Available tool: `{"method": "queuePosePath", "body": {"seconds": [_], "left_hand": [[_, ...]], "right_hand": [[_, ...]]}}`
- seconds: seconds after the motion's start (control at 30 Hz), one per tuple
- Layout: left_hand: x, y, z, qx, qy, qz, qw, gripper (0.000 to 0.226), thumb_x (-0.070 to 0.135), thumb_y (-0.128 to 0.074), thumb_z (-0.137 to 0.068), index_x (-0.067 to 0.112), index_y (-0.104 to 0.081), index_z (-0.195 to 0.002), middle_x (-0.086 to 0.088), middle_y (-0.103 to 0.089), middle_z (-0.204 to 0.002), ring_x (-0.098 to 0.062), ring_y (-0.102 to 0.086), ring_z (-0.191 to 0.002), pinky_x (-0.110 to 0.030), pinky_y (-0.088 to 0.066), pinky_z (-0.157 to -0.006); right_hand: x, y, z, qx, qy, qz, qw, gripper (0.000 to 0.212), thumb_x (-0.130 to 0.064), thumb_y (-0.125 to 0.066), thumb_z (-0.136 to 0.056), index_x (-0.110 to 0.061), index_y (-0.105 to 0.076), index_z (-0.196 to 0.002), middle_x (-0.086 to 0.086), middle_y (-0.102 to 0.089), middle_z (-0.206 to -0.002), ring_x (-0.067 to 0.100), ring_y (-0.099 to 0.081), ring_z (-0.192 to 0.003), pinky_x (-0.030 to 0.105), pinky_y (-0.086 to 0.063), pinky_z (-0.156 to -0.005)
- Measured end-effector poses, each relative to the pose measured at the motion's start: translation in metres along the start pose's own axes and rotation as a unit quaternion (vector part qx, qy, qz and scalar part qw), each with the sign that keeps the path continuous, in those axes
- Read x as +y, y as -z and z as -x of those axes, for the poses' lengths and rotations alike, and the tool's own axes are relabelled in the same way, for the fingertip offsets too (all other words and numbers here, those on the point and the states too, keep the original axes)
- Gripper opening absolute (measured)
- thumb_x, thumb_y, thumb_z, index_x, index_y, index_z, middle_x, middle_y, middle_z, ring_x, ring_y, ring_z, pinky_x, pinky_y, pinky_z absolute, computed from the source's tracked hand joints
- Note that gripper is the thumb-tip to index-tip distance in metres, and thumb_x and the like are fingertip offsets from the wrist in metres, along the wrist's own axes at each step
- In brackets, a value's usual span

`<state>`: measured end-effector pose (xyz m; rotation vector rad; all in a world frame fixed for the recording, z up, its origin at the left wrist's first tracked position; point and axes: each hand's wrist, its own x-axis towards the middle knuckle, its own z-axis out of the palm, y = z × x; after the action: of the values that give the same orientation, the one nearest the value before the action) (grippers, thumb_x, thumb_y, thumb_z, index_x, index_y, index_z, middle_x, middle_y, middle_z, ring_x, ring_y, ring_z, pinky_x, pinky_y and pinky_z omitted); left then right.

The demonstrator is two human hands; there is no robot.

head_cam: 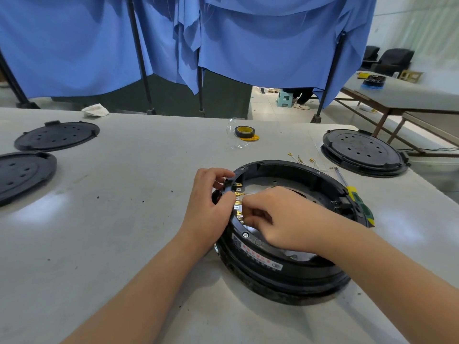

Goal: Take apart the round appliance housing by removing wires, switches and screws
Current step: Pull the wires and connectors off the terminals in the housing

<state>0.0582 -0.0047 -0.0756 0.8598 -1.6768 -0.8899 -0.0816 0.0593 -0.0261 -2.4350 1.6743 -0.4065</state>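
I'm bracing the housing rim with my left hand, my right hand pinching a wire terminal — yanking sideways could bend its tab.

The housing is black plastic with a slight gloss; brass-coloured metal terminals shine along its rim. The table is smooth, pale and faintly reflective. The lids look like matt black plastic. Blue cloth hangs creased behind.

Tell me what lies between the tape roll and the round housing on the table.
In the head view, only bare table lies between the tape roll and the round housing.
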Motion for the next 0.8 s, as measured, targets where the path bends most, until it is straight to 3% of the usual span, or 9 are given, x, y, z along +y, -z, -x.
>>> {"method": "queuePosePath", "body": {"seconds": [0.2, 0.4, 0.47, 0.57, 0.67, 0.8], "left_hand": [[0.000, 0.001, 0.001, 0.001, -0.006, -0.001, 1.000, 0.032, 0.016, -0.046, -0.073, 0.020, -0.059, -0.103, 0.002, -0.049, -0.105, 0.005, -0.049, -0.092, -0.004, -0.040, -0.075], [0.001, 0.004, 0.002, -0.003, -0.003, -0.065, 0.998, 0.037, 0.023, -0.047, -0.071, 0.025, -0.056, -0.106, 0.010, -0.045, -0.100, -0.004, -0.045, -0.097, -0.005, -0.036, -0.077], [0.004, 0.009, 0.000, 0.007, -0.019, -0.134, 0.991, 0.037, 0.029, -0.048, -0.067, 0.026, -0.056, -0.103, 0.013, -0.042, -0.087, -0.008, -0.042, -0.087, -0.015, -0.035, -0.074], [0.009, 0.014, -0.002, 0.007, -0.016, -0.167, 0.986, 0.027, 0.033, -0.050, -0.065, 0.028, -0.054, -0.091, 0.010, -0.042, -0.054, -0.008, -0.041, -0.055, -0.026, -0.032, -0.054], [0.007, 0.014, -0.002, -0.001, -0.001, -0.158, 0.987, 0.013, 0.026, -0.058, -0.075, 0.026, -0.055, -0.088, 0.009, -0.040, -0.038, -0.009, -0.036, -0.039, -0.024, -0.030, -0.046], [0.005, 0.014, -0.002, -0.016, 0.004, -0.135, 0.991, 0.011, 0.019, -0.062, -0.083, 0.026, -0.058, -0.090, 0.007, -0.036, -0.034, -0.009, -0.031, -0.036, -0.017, -0.029, -0.043]], "right_hand": [[0.000, 0.003, -0.002, -0.008, -0.011, -0.013, 1.000, 0.011, -0.009, -0.055, -0.083, -0.014, -0.052, -0.073, -0.006, -0.046, -0.057, 0.010, -0.042, -0.054, 0.029, -0.035, -0.052], [0.001, 0.004, 0.004, 0.007, -0.006, 0.001, 1.000, 0.012, -0.026, -0.058, -0.088, -0.020, -0.055, -0.079, -0.008, -0.047, -0.077, 0.010, -0.046, -0.070, 0.028, -0.037, -0.060], [-0.001, 0.005, 0.007, 0.036, 0.003, 0.002, 0.999, 0.011, -0.029, -0.061, -0.087, -0.019, -0.061, -0.084, -0.007, -0.047, -0.087, 0.012, -0.049, -0.078, 0.030, -0.043, -0.066], [-0.005, 0.006, 0.005, 0.056, 0.007, -0.005, 0.998, 0.015, -0.031, -0.063, -0.084, -0.017, -0.066, -0.089, -0.005, -0.053, -0.094, 0.015, -0.054, -0.086, 0.036, -0.047, -0.075], [-0.007, 0.006, 0.000, 0.043, -0.017, -0.034, 0.998, 0.011, -0.033, -0.065, -0.082, -0.023, -0.066, -0.086, -0.009, -0.052, -0.092, 0.010, -0.053, -0.084, 0.036, -0.047, -0.076], [-0.002, 0.007, 0.002, 0.034, -0.038, -0.023, 0.998, 0.013, -0.040, -0.067, -0.081, -0.027, -0.067, -0.081, -0.011, -0.049, -0.090, 0.005, -0.047, -0.076, 0.029, -0.042, -0.069]]}}
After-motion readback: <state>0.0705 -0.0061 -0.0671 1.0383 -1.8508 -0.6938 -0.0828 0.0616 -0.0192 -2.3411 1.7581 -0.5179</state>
